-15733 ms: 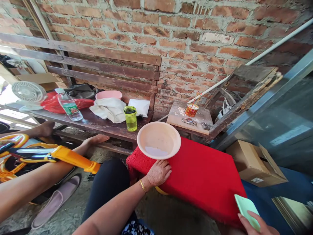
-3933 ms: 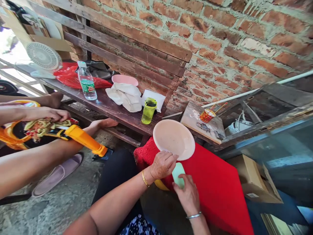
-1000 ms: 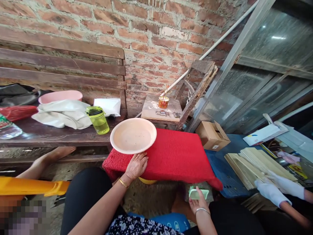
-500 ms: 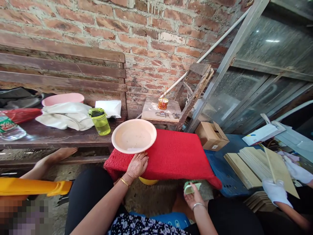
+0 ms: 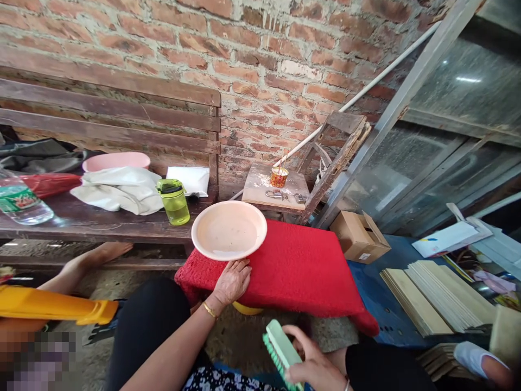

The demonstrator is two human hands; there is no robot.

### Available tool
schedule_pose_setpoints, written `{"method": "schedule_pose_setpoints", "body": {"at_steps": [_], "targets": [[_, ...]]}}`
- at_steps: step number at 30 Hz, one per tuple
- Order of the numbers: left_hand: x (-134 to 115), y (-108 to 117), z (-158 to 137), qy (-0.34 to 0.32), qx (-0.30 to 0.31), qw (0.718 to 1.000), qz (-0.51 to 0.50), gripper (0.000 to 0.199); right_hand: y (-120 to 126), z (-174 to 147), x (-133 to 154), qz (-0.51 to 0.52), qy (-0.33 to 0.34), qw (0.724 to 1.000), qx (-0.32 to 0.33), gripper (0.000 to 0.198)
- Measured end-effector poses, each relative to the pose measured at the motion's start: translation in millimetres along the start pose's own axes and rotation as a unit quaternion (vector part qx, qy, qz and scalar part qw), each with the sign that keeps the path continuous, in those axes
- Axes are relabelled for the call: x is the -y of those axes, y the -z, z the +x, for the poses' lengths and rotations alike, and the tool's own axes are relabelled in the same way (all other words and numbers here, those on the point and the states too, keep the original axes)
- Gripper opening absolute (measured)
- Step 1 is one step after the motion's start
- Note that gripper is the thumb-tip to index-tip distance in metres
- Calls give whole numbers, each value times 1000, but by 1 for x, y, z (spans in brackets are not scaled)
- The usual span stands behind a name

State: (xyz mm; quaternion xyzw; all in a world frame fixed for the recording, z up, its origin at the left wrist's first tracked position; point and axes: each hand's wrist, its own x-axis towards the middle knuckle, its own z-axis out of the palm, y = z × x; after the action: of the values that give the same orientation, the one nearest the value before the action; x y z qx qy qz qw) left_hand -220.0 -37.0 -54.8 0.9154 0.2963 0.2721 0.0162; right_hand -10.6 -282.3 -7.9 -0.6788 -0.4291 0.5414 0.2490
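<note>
My left hand lies flat on the red cloth that covers a low table, its fingertips at the near rim of the pale pink basin. The basin stands on the table's left end and looks shallowly filled or wet, though I cannot tell which. Below the table's front edge, my right hand is closed around a light green scrub brush. The brush is tilted, with its green bristles facing left.
A wooden bench on the left carries a green drink bottle, white cloth and a water bottle. Behind stands a chair with a paper cup. At right are a cardboard box, stacked boards and a co-worker's gloved hand.
My right hand has moved left and toward me, and the brush has turned so its length and bristles show. The co-worker's gloved hands have pulled back with a board. My left hand stays by the basin.
</note>
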Motion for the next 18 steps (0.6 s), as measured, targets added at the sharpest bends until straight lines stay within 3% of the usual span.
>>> {"method": "schedule_pose_setpoints", "body": {"at_steps": [2,4,7,9,12,14,18], "targets": [[0,-1,-1,3,-7,1000,0,26,19,7,30,1,46,998,-37,79],[0,-1,-1,2,-13,1000,5,25,31,25,57,-71,55,988,-122,72],[1,-1,-3,-4,-14,1000,16,26,25,64,85,-297,52,927,-222,57],[2,-1,-4,-5,-15,1000,19,26,14,89,94,-407,82,881,-226,52],[3,0,-5,-8,-18,1000,17,27,18,108,90,-451,113,857,-223,48],[5,0,-5,-10,-17,1000,17,28,46,106,76,-452,86,853,-246,46],[7,-1,-6,-12,-9,999,29,28,140,71,24,-426,-56,844,-322,46]]}}
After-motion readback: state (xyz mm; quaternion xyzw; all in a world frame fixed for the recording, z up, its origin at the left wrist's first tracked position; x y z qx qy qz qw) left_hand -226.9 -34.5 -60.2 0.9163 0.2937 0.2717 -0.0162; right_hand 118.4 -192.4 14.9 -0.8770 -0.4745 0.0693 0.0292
